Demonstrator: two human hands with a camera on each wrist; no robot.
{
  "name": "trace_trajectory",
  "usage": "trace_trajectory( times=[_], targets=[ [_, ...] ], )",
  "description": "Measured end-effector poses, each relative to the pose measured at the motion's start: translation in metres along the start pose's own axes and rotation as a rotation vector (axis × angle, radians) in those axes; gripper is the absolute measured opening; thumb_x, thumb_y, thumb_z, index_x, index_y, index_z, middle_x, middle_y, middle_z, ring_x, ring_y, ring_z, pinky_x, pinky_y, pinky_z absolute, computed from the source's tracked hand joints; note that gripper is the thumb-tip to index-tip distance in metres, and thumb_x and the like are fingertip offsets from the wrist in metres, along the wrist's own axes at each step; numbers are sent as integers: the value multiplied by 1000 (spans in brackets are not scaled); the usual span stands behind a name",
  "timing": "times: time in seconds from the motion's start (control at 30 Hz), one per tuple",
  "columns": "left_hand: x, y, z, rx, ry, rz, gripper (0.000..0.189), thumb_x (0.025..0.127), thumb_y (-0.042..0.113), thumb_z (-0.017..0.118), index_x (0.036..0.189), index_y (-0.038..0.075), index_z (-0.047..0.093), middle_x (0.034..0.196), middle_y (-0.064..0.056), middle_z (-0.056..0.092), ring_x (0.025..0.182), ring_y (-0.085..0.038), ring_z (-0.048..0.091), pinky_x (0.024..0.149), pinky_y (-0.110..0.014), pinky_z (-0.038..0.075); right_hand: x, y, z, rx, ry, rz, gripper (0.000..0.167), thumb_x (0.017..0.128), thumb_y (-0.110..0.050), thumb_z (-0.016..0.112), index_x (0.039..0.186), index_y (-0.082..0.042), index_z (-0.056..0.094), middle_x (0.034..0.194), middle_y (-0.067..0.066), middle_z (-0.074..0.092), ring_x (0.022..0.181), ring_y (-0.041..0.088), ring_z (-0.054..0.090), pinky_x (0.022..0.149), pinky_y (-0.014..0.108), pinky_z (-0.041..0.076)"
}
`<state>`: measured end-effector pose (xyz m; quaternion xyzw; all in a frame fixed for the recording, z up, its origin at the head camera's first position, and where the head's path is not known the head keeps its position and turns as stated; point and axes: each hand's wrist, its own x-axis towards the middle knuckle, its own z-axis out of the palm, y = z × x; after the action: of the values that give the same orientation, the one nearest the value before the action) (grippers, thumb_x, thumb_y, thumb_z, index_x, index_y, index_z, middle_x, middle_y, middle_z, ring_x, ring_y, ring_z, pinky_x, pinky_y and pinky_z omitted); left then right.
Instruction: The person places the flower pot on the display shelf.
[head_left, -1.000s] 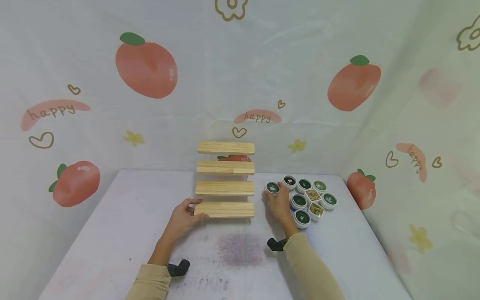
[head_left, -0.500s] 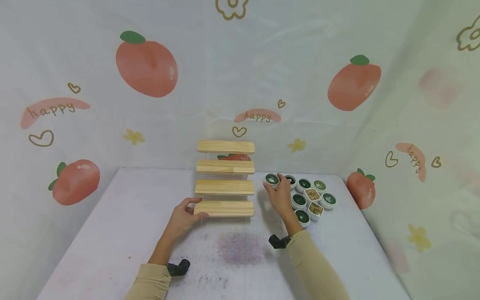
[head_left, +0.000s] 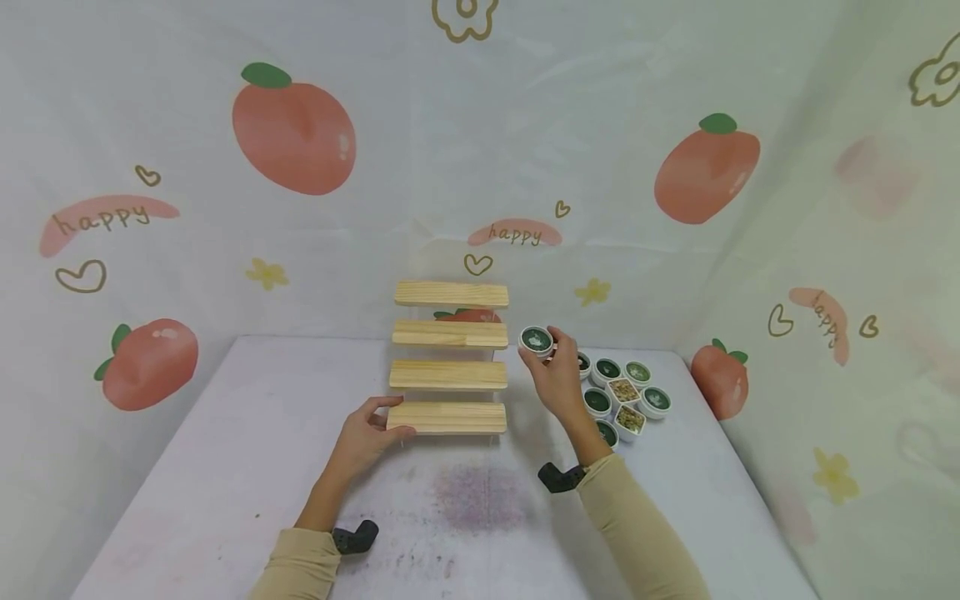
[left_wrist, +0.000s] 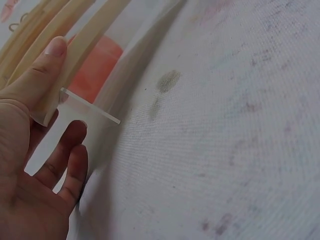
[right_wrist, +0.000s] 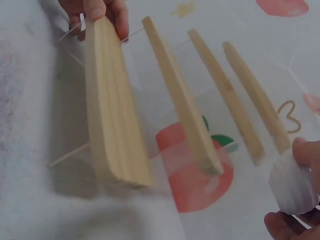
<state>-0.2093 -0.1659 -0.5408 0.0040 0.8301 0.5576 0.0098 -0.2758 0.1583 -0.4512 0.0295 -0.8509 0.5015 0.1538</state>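
Observation:
A tiered stand with wooden shelves (head_left: 450, 375) on clear supports stands at the middle of the table. My left hand (head_left: 369, 435) grips the left end of its lowest shelf (right_wrist: 112, 110), thumb along the front edge and the other fingers behind. In the left wrist view, that thumb (left_wrist: 42, 67) presses the wood above a clear support strip (left_wrist: 90, 105). To the right of the stand, my right hand (head_left: 557, 375) pinches a small round white tub (head_left: 536, 341) with a dark green top, raised above the table. Its white side (right_wrist: 292, 185) shows in the right wrist view.
Several similar round tubs (head_left: 656, 402) with green tops are grouped on the right of the table. Among them sit two square white dishes (head_left: 630, 419) with grainy contents. A printed cloth wall (head_left: 360, 250) rises behind the stand.
My right hand has lifted the tub off the table and brought it up and slightly left, toward the stand. My left hand keeps its grip on the lowest shelf.

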Motion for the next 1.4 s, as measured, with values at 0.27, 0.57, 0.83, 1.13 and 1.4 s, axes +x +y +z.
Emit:
trace_trajectory(
  times=[0.27,0.57,0.83,1.13,1.4],
  targets=[
    [2,-5,-1,-19,-14,24,70,76,35,91,138,19,62,80,-5,66,66,-13,56,60,-27,47,6,-27,-3,65,-69,-33,73,95,-22,75,150,5,36,144,24,42,113,32,56,93,41,53],
    [3,-9,-2,-55,-21,37,65,78,33,89,137,20,64,74,-1,62,60,-8,47,57,-24,44,18,-53,1,148,-142,-48,69,96,-21,73,149,4,36,144,21,46,118,33,56,99,44,50],
    [7,-18,-4,-59,-34,11,65,77,39,90,135,29,64,70,2,57,59,-8,41,56,-24,40,31,-70,17,202,-169,-88,65,96,-22,73,146,2,39,142,19,44,115,28,56,94,35,53],
    [6,-21,-8,-109,-38,-29,63,76,37,91,133,32,66,77,1,60,62,-9,43,59,-25,42,47,-84,38,267,-231,-15,66,94,-29,75,145,-3,43,134,15,54,118,27,55,89,32,50],
    [6,-19,-7,-142,-30,2,62,76,32,91,133,22,68,70,4,57,59,-6,43,57,-23,41,62,-94,55,287,-243,-24,64,93,-28,76,144,-6,46,134,13,56,122,27,56,98,38,52]
  ],
)
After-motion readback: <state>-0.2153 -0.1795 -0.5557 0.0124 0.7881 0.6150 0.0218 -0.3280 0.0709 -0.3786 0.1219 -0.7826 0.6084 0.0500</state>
